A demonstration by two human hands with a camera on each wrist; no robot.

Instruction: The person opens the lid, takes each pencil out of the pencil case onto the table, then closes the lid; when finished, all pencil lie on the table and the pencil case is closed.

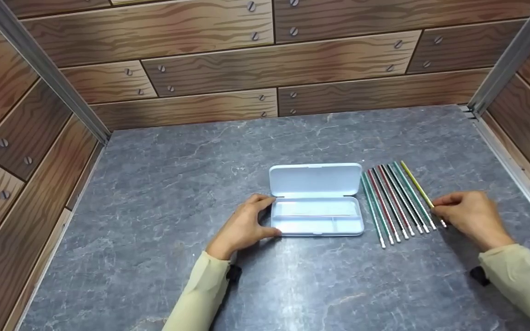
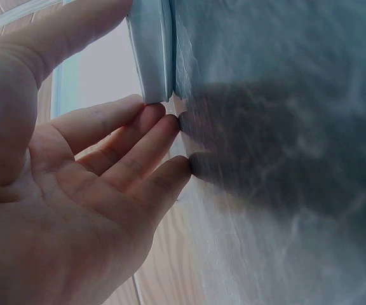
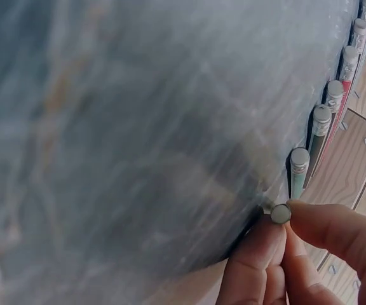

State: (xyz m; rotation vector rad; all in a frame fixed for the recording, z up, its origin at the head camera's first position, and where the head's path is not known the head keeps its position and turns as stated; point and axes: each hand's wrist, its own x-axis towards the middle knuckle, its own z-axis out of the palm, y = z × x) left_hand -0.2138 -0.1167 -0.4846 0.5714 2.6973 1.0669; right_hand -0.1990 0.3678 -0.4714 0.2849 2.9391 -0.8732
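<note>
A pale blue pencil case (image 1: 315,181) lies on the table with its lid raised and its compartments bare. My left hand (image 1: 245,221) holds its left end, thumb at the front corner and fingers at the back one. In the left wrist view, fingertips (image 2: 135,105) meet the corner of the case (image 2: 151,57). At the right, my right hand (image 1: 471,215) pinches a yellow pencil (image 1: 416,183) near its eraser end. That white, round end (image 3: 281,214) shows between thumb and fingers in the right wrist view. Beside it lie several pencils in a row, including a green pencil (image 1: 413,195).
The grey marbled table (image 1: 177,184) is bounded by wood-patterned walls (image 1: 210,69) at the back and sides. Metal posts (image 1: 506,59) stand in the back corners. The row of pencils sits just right of the case.
</note>
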